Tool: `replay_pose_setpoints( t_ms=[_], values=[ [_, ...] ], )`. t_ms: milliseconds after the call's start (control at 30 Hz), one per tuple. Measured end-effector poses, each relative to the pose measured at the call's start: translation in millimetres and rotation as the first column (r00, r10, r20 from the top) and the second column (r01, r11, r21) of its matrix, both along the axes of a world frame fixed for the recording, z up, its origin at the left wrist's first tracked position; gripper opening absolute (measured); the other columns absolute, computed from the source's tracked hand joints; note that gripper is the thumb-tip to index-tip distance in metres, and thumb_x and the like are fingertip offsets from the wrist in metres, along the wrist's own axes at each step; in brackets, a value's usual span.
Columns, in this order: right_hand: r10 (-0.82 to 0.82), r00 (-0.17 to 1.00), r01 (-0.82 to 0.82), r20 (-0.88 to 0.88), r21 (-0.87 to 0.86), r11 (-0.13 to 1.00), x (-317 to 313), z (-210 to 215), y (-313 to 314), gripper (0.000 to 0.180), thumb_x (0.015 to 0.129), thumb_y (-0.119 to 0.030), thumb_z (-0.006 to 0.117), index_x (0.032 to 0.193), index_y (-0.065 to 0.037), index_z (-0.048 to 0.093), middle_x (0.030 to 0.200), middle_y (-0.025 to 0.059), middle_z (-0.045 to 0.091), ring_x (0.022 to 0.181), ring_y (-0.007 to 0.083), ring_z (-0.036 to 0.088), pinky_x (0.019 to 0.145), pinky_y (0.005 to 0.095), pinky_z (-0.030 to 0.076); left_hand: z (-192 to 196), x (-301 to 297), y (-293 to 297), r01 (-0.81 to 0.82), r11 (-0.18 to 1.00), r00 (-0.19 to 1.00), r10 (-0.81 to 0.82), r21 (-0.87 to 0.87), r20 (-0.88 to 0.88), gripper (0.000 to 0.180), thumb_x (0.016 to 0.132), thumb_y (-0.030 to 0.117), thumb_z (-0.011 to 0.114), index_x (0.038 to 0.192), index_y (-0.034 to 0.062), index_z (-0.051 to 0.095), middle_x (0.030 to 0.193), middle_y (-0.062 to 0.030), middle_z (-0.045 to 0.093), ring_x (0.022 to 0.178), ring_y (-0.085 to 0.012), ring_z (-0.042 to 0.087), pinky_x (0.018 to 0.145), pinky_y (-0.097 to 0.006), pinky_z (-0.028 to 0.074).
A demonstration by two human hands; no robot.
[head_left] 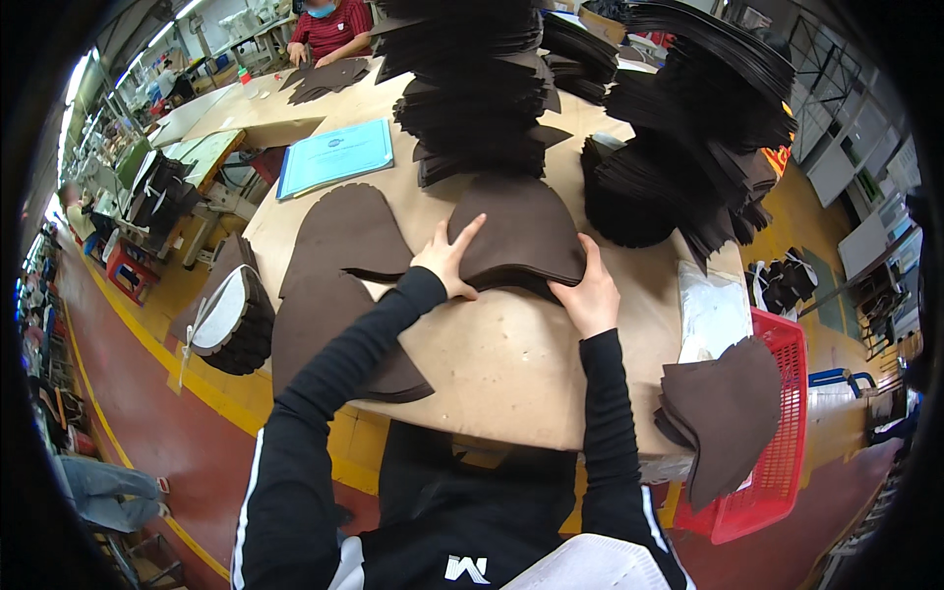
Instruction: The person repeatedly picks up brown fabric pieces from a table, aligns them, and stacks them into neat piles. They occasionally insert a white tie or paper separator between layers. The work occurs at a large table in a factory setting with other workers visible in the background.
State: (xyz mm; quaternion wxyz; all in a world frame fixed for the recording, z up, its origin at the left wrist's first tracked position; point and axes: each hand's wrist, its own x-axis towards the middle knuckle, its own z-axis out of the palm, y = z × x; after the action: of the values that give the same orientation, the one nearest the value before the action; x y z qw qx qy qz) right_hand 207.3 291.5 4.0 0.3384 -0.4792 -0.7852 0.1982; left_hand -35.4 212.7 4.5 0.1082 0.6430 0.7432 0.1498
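Observation:
Between my two hands is a stack of dark brown cut sheet pieces [519,224], rounded at the far side and curved in along the near edge. My left hand [447,261] grips its near left corner, with thumb and forefinger spread over the top. Around the near right corner my right hand [590,295] is closed, fingers along the side. Two more piles of like pieces lie left of my hands: a farther brown pile [346,231] and a nearer brown pile [339,329], partly covered by my left forearm.
Tall dark stacks [472,98] and a leaning heap [688,128] stand at the back of the table [492,383]. A blue folder [336,157] lies back left. Brown pieces [723,413] rest over a red basket [787,393] at right. A tied bundle [231,320] sits left. Another person [334,34] works across.

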Motion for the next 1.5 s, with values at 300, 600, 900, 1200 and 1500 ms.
replay_pose_setpoints(
  t_ms=[300, 600, 900, 1200, 1500],
  values=[
    [0.062, 0.968, -0.075, -0.243, -0.045, 0.996, 14.3, -14.9, 12.0, 0.078, 0.064, -0.012, 0.083, 0.133, -0.007, 0.047, 0.125, 0.0176, 0.057, 0.115, 0.0353, 0.056, 0.097, 0.0412, 0.046, 28.7, -8.4, 18.9, 0.11, 0.988, 0.993, -0.113, -0.108, -0.021, 0.111, 0.062, 0.024, 0.078, 0.152, 0.0218, 0.012, 0.124, -0.0308, 0.053, 0.107, -0.0452, 0.057, 0.091, -0.046, 0.05],
    [-0.09, 0.95, -0.021, -0.299, -0.349, 0.937, 27.0, -30.2, 36.3, 0.069, 0.08, -0.042, 0.073, 0.13, 0.0, 0.052, 0.13, 0.024, 0.055, 0.122, 0.0348, 0.053, 0.1, 0.0401, 0.042, 28.6, -6.9, 20.8, -0.032, 0.956, 0.983, -0.022, 0.291, 0.181, 0.117, 0.061, 0.024, 0.078, 0.153, 0.0227, 0.006, 0.131, -0.0341, 0.047, 0.118, -0.0455, 0.053, 0.099, -0.043, 0.046],
    [0.126, 0.99, -0.139, -0.069, -0.218, 0.966, 26.5, -11.4, 18.9, 0.103, 0.056, -0.004, 0.083, 0.146, -0.008, 0.033, 0.131, 0.0211, 0.056, 0.12, 0.0307, 0.057, 0.102, 0.0368, 0.044, 65.8, -19.0, 41.7, -0.026, 0.979, 0.876, 0.12, -0.204, 0.466, 0.128, 0.062, 0.049, 0.085, 0.153, 0.0215, -0.001, 0.148, -0.025, 0.032, 0.133, -0.037, 0.041, 0.105, -0.045, 0.038],
    [0.043, 0.913, -0.111, -0.405, -0.145, 0.983, 35.4, -27.4, 36.7, 0.079, 0.059, -0.006, 0.081, 0.132, -0.003, 0.052, 0.116, 0.0175, 0.065, 0.107, 0.0276, 0.064, 0.096, 0.0332, 0.048, 17.7, -20.9, 50.5, -0.054, 0.832, 0.011, 0.553, -0.551, 0.833, 0.051, 0.085, 0.047, 0.069, 0.121, 0.012, 0.061, 0.119, -0.0049, 0.065, 0.108, -0.0174, 0.061, 0.091, -0.039, 0.049],
    [-0.07, 0.948, -0.076, -0.31, -0.435, 0.897, 46.0, -26.6, 56.3, 0.084, 0.078, -0.041, 0.076, 0.144, -0.004, 0.039, 0.135, 0.0251, 0.05, 0.127, 0.0328, 0.049, 0.104, 0.0374, 0.039, 15.2, 16.3, 24.5, -0.091, 0.992, 0.381, -0.051, 0.092, 0.923, 0.061, 0.074, 0.007, 0.076, 0.127, -0.0052, 0.05, 0.116, -0.015, 0.063, 0.104, -0.0222, 0.062, 0.091, -0.032, 0.048]
  ],
)
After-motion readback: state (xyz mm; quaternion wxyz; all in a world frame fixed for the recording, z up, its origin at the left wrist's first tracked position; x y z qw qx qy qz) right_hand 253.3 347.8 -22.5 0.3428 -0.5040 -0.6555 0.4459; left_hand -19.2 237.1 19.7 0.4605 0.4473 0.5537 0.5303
